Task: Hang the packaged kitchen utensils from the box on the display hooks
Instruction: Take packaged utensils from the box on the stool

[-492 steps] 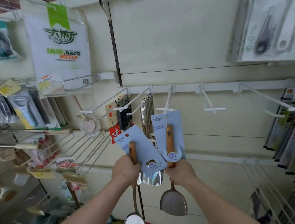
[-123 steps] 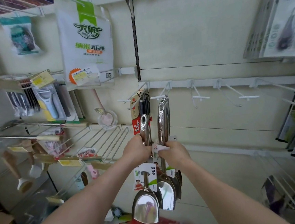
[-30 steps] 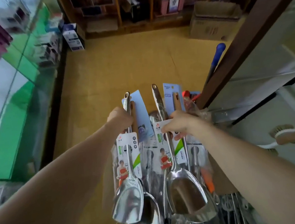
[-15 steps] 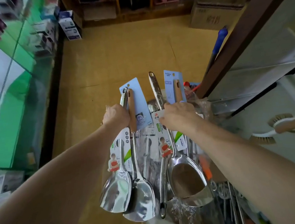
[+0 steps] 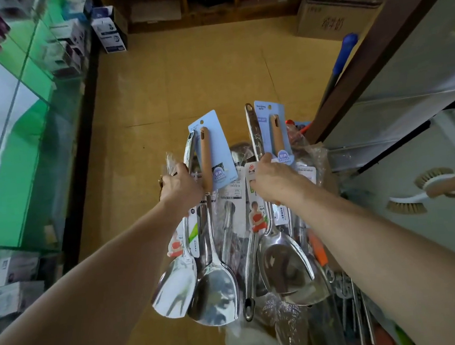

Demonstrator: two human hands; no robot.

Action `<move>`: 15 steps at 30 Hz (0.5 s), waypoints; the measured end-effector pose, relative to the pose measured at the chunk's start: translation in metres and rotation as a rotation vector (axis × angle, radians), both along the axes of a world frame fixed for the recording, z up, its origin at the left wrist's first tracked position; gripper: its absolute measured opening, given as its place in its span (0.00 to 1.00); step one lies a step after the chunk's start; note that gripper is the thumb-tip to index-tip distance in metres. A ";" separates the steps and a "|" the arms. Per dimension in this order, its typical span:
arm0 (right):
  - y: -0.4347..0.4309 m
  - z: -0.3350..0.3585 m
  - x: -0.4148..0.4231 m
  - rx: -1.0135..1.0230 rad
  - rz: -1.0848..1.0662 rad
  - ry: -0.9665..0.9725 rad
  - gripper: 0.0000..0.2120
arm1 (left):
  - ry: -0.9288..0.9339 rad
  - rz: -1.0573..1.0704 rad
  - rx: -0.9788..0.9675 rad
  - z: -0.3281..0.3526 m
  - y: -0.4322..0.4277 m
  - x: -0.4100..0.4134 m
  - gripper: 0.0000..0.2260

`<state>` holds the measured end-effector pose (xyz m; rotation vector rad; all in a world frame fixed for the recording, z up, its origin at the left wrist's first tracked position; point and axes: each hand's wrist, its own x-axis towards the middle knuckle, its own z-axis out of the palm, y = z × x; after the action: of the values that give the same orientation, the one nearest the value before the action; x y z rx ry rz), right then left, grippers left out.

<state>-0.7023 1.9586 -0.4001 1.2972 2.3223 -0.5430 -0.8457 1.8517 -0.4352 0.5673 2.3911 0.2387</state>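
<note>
I am looking down at the floor with both arms stretched out. My left hand point(image 5: 179, 189) grips two spatulas together: a steel-handled one point(image 5: 175, 284) with a red-and-green label and a wooden-handled one point(image 5: 215, 294) on a light blue card point(image 5: 214, 146). My right hand point(image 5: 272, 182) grips two more: a steel-handled spatula point(image 5: 282, 266) and a wooden-handled one on a blue card point(image 5: 272, 130). Under them lie more wrapped utensils point(image 5: 229, 221) in clear plastic, the box itself mostly hidden.
A glass and green display counter point(image 5: 25, 135) runs along the left. A cardboard box point(image 5: 335, 6) stands at the far right of the yellow floor point(image 5: 185, 79). A brown post point(image 5: 375, 49) and a blue-handled pole point(image 5: 342, 55) are on the right, with brushes point(image 5: 420, 194) beyond.
Both hands have lifted their pairs of spatulas a little higher out of the pile, and the view has tilted slightly; the grips are unchanged.
</note>
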 end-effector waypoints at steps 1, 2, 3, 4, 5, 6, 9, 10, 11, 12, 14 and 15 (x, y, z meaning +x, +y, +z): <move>0.000 -0.004 0.001 -0.006 -0.004 0.016 0.29 | -0.008 0.017 0.008 0.002 0.000 0.001 0.25; 0.000 -0.008 0.002 -0.015 -0.016 0.038 0.30 | -0.016 0.028 0.019 0.003 0.000 0.001 0.25; 0.001 -0.011 0.004 -0.023 -0.032 0.060 0.30 | -0.025 0.036 0.032 0.004 0.000 0.000 0.25; 0.002 -0.013 0.005 -0.030 -0.047 0.078 0.30 | -0.028 0.051 0.046 0.004 -0.001 0.000 0.25; 0.002 -0.013 0.006 -0.035 -0.059 0.090 0.30 | -0.024 0.070 0.057 0.004 -0.002 0.000 0.23; 0.002 -0.012 0.007 -0.041 -0.065 0.098 0.31 | -0.005 0.088 0.067 0.004 -0.004 -0.001 0.20; -0.001 -0.004 0.012 -0.054 -0.071 0.126 0.35 | 0.062 0.100 0.079 -0.001 -0.010 -0.002 0.15; -0.003 -0.001 0.014 -0.052 -0.074 0.134 0.35 | 0.076 0.098 0.086 -0.003 -0.012 -0.002 0.15; -0.004 0.001 0.015 -0.043 -0.077 0.138 0.35 | 0.083 0.099 0.091 -0.003 -0.013 -0.002 0.15; -0.005 0.002 0.015 -0.034 -0.081 0.137 0.35 | 0.086 0.105 0.096 -0.003 -0.015 -0.003 0.15; -0.007 0.002 0.015 -0.017 -0.084 0.134 0.35 | 0.096 0.112 0.099 -0.003 -0.018 -0.004 0.16; -0.007 0.001 0.015 -0.010 -0.083 0.132 0.34 | 0.102 0.110 0.093 -0.003 -0.020 -0.004 0.16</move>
<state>-0.6875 1.9513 -0.3992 1.3962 2.3760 -0.6860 -0.8498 1.8312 -0.4380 0.5020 2.5238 0.3794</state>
